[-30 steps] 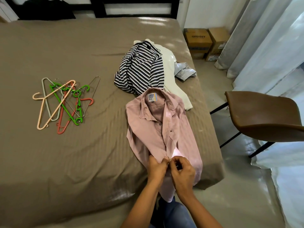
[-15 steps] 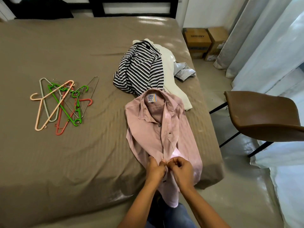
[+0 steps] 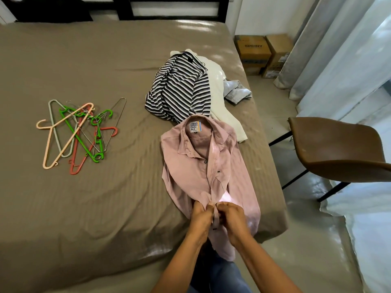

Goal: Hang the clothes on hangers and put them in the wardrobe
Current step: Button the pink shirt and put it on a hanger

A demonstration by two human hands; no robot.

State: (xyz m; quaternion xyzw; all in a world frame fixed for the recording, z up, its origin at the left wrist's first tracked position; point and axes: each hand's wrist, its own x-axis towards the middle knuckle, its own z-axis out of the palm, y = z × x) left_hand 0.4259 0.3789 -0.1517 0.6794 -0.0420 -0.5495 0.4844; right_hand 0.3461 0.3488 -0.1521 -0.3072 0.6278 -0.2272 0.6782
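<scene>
A pink button-up shirt (image 3: 196,166) lies collar-away on the bed's near right part, its hem hanging over the edge. My left hand (image 3: 201,216) and my right hand (image 3: 231,216) sit side by side on its lower front, each pinching one edge of the button placket. Behind the pink shirt lies a black-and-white striped shirt (image 3: 182,87) on top of a cream garment (image 3: 222,106). A small grey garment (image 3: 238,93) sits at the bed's right edge. Several plastic and wire hangers (image 3: 78,132) are piled on the bed to the left.
The bed (image 3: 84,208) has a taut brown sheet. A brown chair (image 3: 336,149) stands on the floor to the right. Two cardboard boxes (image 3: 262,53) sit against the far wall beside pale curtains (image 3: 330,49). A dark headboard (image 3: 118,7) runs along the back.
Both hands stay pinched together on the shirt's lower placket, shifting only slightly nearer the bed's edge. The view has tilted a little; nothing else moved.
</scene>
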